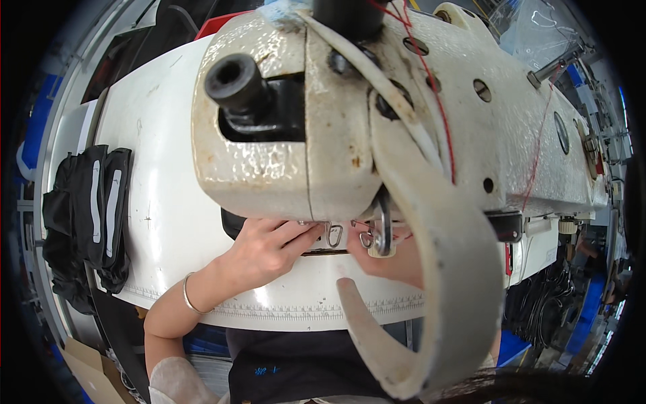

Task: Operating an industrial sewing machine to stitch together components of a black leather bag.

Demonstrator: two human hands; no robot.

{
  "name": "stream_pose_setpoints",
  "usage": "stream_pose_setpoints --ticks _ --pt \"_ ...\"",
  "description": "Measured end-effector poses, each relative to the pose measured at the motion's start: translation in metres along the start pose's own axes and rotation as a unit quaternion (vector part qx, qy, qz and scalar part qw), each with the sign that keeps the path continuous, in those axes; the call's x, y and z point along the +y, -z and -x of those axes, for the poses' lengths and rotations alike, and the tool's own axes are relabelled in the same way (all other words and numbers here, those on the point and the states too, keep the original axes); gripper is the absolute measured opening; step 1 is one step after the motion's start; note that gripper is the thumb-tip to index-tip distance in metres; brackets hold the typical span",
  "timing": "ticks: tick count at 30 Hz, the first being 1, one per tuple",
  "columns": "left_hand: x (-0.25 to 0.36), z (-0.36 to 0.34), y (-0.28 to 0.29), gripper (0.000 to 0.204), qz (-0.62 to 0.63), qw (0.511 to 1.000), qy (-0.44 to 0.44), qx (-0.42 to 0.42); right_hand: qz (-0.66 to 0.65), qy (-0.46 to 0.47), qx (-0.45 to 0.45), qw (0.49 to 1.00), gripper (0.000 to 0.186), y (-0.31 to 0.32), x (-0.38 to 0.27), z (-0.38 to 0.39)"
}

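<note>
Metal rings (334, 235) sit under the sewing machine head (289, 128), near the counter's (168, 202) front edge. Left hand (266, 250) pinches there, grip together; right hand (390, 264) mostly hidden, grip indeterminate. Judged step: positioning; next calls for steady feeding

Table: I see a white table top (168, 202), scuffed, with a printed ruler strip along its near edge.
Left side: I note a stack of black fabric pieces with pale stripes (87, 222) lying at the table's left end, and a blue bin (33, 135) beyond it.
Floor, lower left: I note a brown cardboard box (84, 370).
Right side: I see dark bundles (538, 303) hanging under the table, with blue surfaces (515, 347) below.
Upper right: I see clear plastic sheeting (531, 27).
Light: bright and even, with glare on the table top.
</note>
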State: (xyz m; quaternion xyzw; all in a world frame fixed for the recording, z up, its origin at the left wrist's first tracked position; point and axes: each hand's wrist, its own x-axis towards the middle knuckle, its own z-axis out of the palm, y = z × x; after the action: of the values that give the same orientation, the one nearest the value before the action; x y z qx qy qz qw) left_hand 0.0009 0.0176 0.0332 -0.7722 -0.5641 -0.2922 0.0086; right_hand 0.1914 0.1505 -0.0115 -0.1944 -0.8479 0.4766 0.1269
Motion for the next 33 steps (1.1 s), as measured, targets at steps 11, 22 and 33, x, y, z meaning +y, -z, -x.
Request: stream_pose_setpoints --ticks 11,22,33 --pt "-0.004 -0.006 0.01 0.04 0.113 0.989 0.088 -0.033 -0.038 0.034 -0.066 0.996 0.036 -0.018 0.006 0.004" --pt "-0.004 -0.001 0.002 0.035 0.028 0.999 0.015 -0.027 0.301 0.245 -0.025 0.921 0.011 0.011 0.001 0.002" --pt "-0.014 0.004 -0.006 0.018 -0.056 0.996 0.044 -0.062 0.162 0.159 0.057 0.972 0.028 0.002 -0.026 -0.015"
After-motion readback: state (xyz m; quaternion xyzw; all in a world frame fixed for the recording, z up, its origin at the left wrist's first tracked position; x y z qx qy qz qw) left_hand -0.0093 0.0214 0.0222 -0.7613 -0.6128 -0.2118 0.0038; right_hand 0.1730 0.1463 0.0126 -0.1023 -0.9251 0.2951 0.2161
